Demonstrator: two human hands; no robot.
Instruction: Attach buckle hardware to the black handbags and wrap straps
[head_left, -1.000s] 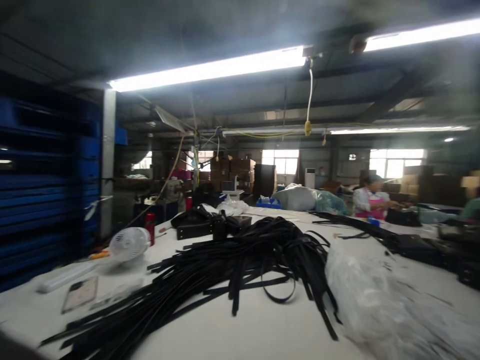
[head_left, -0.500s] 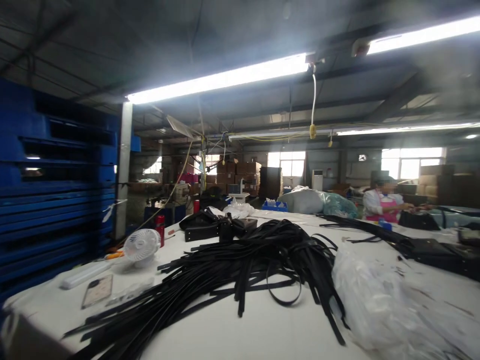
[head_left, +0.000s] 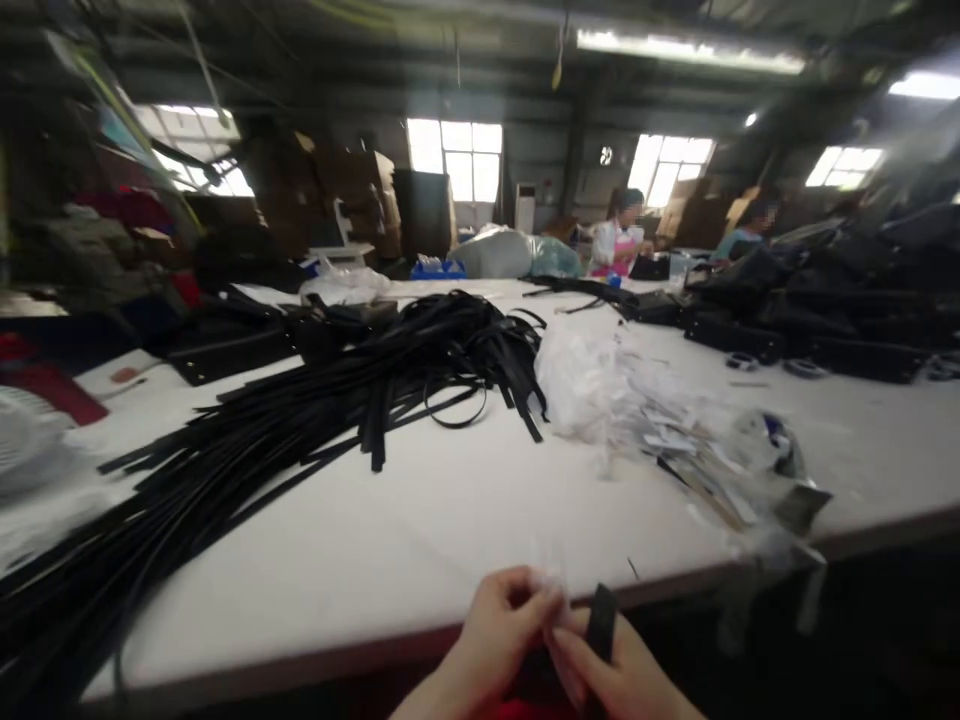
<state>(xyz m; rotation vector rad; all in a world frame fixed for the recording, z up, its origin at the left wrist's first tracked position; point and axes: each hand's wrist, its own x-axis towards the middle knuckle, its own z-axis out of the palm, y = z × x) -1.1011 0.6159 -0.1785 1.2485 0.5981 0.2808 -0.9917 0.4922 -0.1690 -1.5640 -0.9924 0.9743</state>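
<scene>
Low in the head view, my two hands meet just over the near edge of the white-covered table [head_left: 420, 540]. My left hand [head_left: 504, 625] has its fingers closed in a pinch on a thin, clear piece of plastic film [head_left: 551, 575]. A black strap [head_left: 601, 620] lies in my right hand [head_left: 600, 665], its end sticking up past the thumb; that hand is closed round it, its fingertips close to the film. Farther forward on the table, a big pile of black straps [head_left: 315, 400] fans out toward the lower left.
Crumpled clear plastic bags [head_left: 585, 380] lie right of the strap pile, beside loose scraps and a tape roll [head_left: 772, 445]. Black bags [head_left: 825, 290] are heaped at the right. A white fan [head_left: 30, 435] stands at the left edge. Co-workers [head_left: 619, 240] sit at the far side.
The view has swung right and down. Both my hands, with the strap and film, now show at the bottom; earlier neither was in view.
</scene>
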